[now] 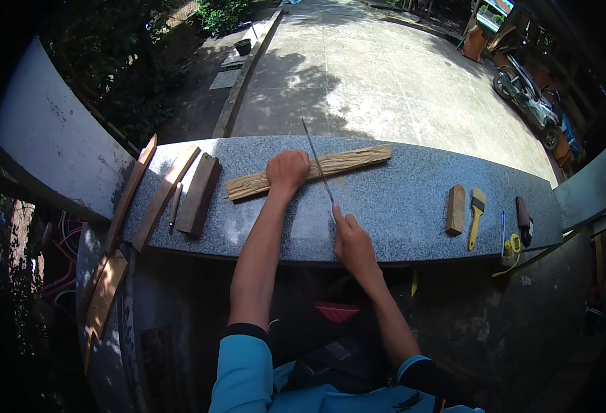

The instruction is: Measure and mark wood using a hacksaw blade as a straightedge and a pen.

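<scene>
A long wooden strip with a rough, grooved face (354, 159) lies slanted across the speckled stone counter (385, 227). My left hand (288, 169) is closed over the strip left of its middle and presses it down. In my right hand (353, 238), near the counter's front edge, is the handle end of a long thin metal blade, perhaps a saw or file (317, 161). The blade points away from me and crosses the strip just right of my left hand. Its handle is mostly hidden by my fingers.
At left lie a dark wooden block (199, 196), a thin rod-shaped tool (175, 206) and wooden strips (164, 199). At right are a small wood block (455, 209), a paintbrush (476, 217), a blue pen (503, 227), a yellow tape measure (513, 243) and a dark-handled object (523, 214).
</scene>
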`<state>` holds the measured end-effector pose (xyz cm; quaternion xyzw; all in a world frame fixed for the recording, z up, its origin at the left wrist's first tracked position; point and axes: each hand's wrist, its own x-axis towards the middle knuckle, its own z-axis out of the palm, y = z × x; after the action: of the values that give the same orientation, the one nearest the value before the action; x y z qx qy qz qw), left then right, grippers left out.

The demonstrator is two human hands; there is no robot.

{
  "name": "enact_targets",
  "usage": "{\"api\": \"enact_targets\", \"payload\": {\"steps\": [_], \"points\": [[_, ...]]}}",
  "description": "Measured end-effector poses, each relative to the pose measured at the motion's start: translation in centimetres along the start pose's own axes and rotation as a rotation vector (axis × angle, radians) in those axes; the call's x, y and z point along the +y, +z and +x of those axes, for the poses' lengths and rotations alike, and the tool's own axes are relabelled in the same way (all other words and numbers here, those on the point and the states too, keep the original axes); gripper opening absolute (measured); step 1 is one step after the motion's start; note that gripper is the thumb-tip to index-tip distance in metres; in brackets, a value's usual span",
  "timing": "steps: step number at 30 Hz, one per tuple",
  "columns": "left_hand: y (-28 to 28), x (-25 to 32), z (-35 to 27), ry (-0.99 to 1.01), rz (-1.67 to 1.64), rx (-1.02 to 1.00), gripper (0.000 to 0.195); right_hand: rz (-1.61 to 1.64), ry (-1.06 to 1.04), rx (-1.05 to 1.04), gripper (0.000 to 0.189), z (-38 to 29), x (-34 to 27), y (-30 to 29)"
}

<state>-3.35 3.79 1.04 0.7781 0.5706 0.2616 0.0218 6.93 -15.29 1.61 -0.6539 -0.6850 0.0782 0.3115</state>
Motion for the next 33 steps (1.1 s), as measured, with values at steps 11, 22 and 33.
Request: {"api": "enact_targets", "payload": {"steps": [11, 22, 33], "points": [[0.8, 0.6, 0.9, 0.167, -0.072, 0.136, 0.035, -0.084, 0.057, 0.105, 0.047, -10.9, -0.6, -7.1], [1.3, 0.2, 1.4, 0.020, -0.136, 0.017, 0.031, -0.086, 0.067, 0.017, 0.049, -6.9, -1.3, -3.3], [2.1, 1.1, 2.3, 0.093, -0.219, 0.004, 0.028, 0.020, 0.027, 0.162, 0.044, 11.1, 2.9, 2.9]]}}
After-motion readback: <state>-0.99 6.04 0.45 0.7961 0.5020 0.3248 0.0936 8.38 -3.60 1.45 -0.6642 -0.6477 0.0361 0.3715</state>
